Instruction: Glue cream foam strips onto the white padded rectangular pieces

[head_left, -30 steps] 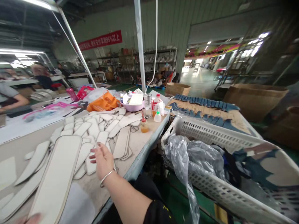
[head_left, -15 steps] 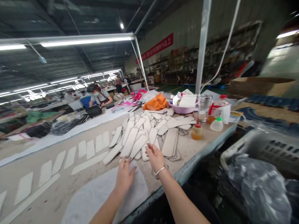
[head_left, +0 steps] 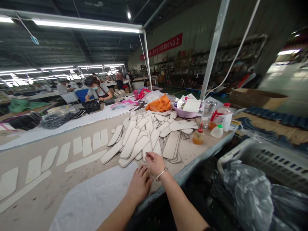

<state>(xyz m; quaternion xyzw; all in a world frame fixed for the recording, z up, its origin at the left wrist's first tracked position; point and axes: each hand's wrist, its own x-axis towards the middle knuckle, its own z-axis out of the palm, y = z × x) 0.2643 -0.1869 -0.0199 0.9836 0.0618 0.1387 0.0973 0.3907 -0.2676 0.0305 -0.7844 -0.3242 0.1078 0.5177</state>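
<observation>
A heap of pale, rounded-end flat pieces [head_left: 132, 141] lies on the worktable [head_left: 79, 173] in front of me. At the heap's near edge, my right hand [head_left: 155, 164] has its fingers curled together beside the pieces; what they hold, if anything, is hidden. My left hand [head_left: 140, 183], fingers stretched out and palm down, rests just left of it, by the edge of a white sheet [head_left: 96, 192]. The two hands are very close together. On my right wrist is a bracelet [head_left: 161, 174].
Pale strips [head_left: 87, 146] lie spaced out on the left. Behind the heap are an orange bag [head_left: 159, 103] and a lilac basin [head_left: 185, 113]. A glue bottle [head_left: 198, 138], a glass jar [head_left: 208, 115] and scissors stand or lie right. A grey crate [head_left: 255, 154] is beside the table. A co-worker [head_left: 98, 91] sits beyond.
My left hand has moved right, away from the heap's front, close to my right hand. My right hand has shifted slightly left and down. The camera view has turned a little.
</observation>
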